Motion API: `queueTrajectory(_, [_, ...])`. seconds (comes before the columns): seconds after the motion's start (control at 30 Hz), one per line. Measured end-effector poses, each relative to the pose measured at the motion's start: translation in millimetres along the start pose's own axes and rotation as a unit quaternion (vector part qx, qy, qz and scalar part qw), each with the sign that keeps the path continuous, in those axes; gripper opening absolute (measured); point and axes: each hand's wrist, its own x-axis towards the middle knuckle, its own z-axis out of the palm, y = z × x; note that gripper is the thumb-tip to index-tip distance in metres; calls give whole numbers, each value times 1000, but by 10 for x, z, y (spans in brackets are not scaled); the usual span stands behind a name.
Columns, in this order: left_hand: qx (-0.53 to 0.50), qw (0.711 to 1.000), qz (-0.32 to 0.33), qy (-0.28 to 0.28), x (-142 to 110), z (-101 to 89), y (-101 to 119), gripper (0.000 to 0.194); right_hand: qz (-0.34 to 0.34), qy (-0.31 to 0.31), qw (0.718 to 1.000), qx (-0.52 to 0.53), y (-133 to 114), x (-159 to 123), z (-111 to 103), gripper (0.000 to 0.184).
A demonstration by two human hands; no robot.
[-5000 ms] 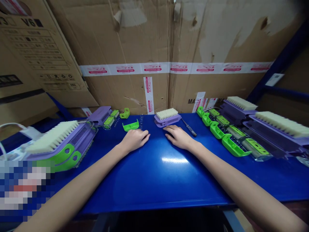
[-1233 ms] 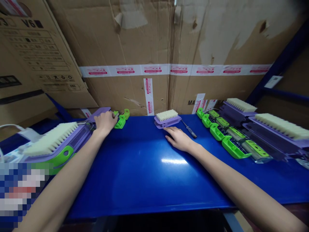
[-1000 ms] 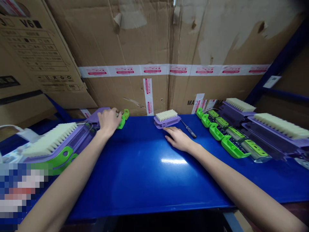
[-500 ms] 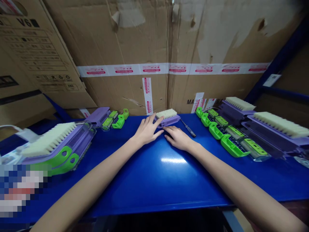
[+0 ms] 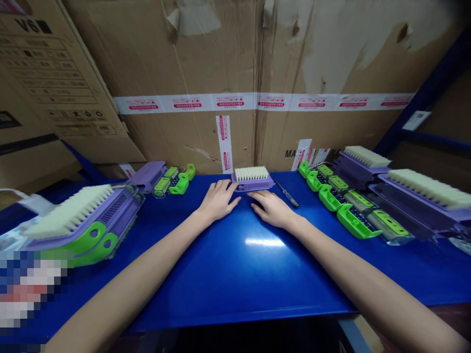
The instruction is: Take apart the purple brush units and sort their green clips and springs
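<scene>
A purple brush with cream bristles [image 5: 253, 179] lies bristles up at the far middle of the blue table. My left hand [image 5: 219, 200] rests just in front of its left end, fingers spread, the index fingertip at the brush's edge; I cannot tell whether it touches. In front of the brush's right half lies my right hand [image 5: 270, 208], palm down, fingers loosely stretched and nothing held. To the right of the brush is a screwdriver [image 5: 287, 194] with a see-through handle.
Bristled purple pieces [image 5: 429, 189] stand at the right, beside a row of green handle parts [image 5: 355, 223]. More purple and green brushes [image 5: 88, 215] are stacked at the left. Behind the table [image 5: 235, 289] rises a cardboard wall [image 5: 176, 132] with printed tape.
My left hand has drawn back a little to the left from the brush. The brush has turned to lie more squarely. My right hand has hardly moved.
</scene>
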Motion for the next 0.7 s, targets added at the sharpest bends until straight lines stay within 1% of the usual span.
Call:
queueTrajectory(0.07, [13, 1000, -14, 14, -12, -2, -2, 43, 13, 25, 1000, -8, -3, -2, -20, 35])
queueTrajectory(0.2, [34, 997, -50, 45, -37, -25, -11, 43, 46, 102, 993, -36, -8, -2, -48, 32])
queueTrajectory(0.33, [20, 997, -58, 46, -47, -29, -12, 43, 90, 173, 979, -52, 5, 0, -33, 35])
queueTrajectory(0.4, [12, 997, -62, 54, -46, -15, -18, 46, 89, 185, 978, -37, 24, 4, -16, 44])
queueTrajectory(0.47, [16, 993, -87, 71, -47, -3, -33, 50, 75, 180, 981, -12, 41, 6, -12, 50])
queueTrajectory(0.53, [19, 989, -121, 88, -51, -6, -51, 54, 72, 188, 980, 9, 42, 3, -27, 46])
queueTrajectory(0.6, [11, 986, -137, 100, -59, -30, -62, 56, 82, 216, 973, 16, 25, -6, -54, 41])
queueTrajectory(0.67, [-8, 986, -126, 110, -67, -64, -49, 56, 85, 234, 968, 8, 0, -15, -77, 39])
queueTrajectory(0.7, [-19, 987, -114, 112, -71, -79, -31, 56, 83, 230, 970, 3, -10, -18, -82, 38])
